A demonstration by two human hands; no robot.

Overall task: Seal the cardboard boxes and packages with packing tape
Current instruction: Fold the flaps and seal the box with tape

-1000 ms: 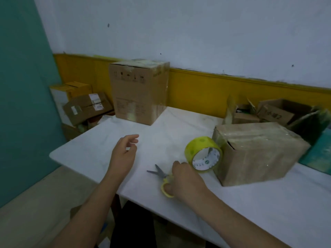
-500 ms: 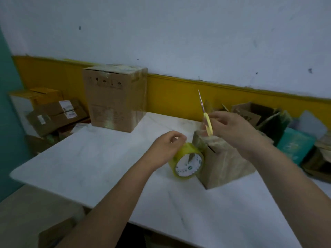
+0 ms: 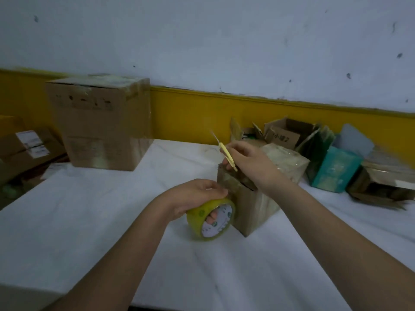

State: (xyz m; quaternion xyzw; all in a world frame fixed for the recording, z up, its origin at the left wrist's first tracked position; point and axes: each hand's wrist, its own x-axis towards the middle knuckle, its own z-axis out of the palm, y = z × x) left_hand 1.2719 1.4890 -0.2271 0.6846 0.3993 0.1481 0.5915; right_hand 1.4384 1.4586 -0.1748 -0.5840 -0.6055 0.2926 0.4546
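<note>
White table [image 3: 89, 221] under both arms, yellow-banded wall behind. Big taped carton [image 3: 101, 124] sits well off to the L of my L hand [image 3: 193, 196], towards the back. L hand grips the tape roll [image 3: 222, 223] from on top, a finger curled thru its core, roll on edge. Small box [image 3: 253, 209] stands just R of that hand, beside the roll. R hand [image 3: 249, 162] is over the box top, pinching yellow scissors [image 3: 226, 153], tip pointing up-left. Teal box [image 3: 336, 171] & open cartons [image 3: 285, 133] lie further R.
</note>
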